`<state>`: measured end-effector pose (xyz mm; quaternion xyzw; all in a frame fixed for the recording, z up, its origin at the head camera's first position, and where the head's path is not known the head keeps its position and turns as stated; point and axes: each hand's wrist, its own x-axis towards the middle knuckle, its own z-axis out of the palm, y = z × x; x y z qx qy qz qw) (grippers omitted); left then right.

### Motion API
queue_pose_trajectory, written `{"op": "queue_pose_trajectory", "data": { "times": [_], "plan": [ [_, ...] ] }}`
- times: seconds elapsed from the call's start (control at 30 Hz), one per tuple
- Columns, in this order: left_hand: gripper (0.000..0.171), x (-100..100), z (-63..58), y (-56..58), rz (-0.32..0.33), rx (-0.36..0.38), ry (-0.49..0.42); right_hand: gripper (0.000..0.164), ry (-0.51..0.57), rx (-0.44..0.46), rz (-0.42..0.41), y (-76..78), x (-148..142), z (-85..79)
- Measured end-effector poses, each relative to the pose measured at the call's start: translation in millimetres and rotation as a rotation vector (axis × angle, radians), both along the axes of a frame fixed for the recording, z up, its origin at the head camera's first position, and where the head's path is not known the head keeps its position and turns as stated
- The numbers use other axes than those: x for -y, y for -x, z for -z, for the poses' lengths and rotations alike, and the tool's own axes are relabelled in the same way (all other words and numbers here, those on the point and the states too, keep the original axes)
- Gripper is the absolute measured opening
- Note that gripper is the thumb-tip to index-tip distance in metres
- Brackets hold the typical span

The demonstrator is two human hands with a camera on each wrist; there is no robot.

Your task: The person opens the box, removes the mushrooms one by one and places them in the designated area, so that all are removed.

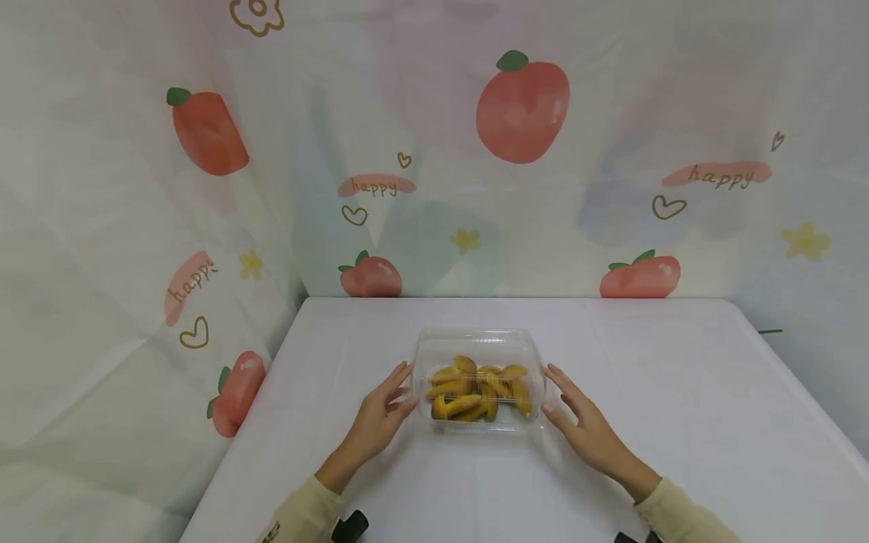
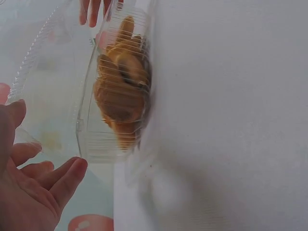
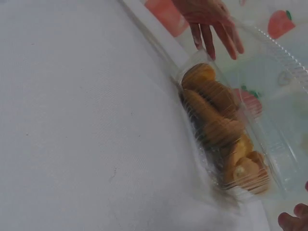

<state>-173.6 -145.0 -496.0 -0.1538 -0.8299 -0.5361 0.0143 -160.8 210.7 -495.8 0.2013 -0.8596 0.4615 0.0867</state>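
On the white table [image 1: 679,392], a clear clamshell box of golden pastries [image 1: 478,381] lies long axis left to right, lid raised. It is flanked equally closely by the left hand [image 1: 380,415] and right hand [image 1: 584,422], both spread, gripping nothing.

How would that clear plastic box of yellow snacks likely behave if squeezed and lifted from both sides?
The box looks thin and ribbed, so its walls would probably flex under a grip. It seems light for its size. The loose snacks inside may slide if it tilts, and the smooth plastic could be slippery.
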Motion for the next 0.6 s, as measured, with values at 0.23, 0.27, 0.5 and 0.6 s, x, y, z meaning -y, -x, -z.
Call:
{"op": "queue_pose_trajectory", "data": {
  "times": [0.23,0.27,0.5,0.6],
  "plan": [
    [0.056,0.3,-10.8,3.8,-0.015,-0.087,0.027,0.054,0.053,-0.019,-0.014,4.7,0.9,-9.1],
    [0.055,0.2,-12.7,4.0,-0.017,-0.095,0.030,0.053,0.071,-0.017,-0.020,5.2,0.5,-10.1],
    [0.053,-0.1,-23.4,7.6,-0.010,-0.101,0.046,0.050,0.166,-0.003,-0.068,9.9,-1.2,-17.8],
    [0.054,0.6,-28.9,11.5,-0.003,-0.072,0.021,0.051,0.162,0.005,-0.063,13.8,-0.5,-21.5]
  ]
}}
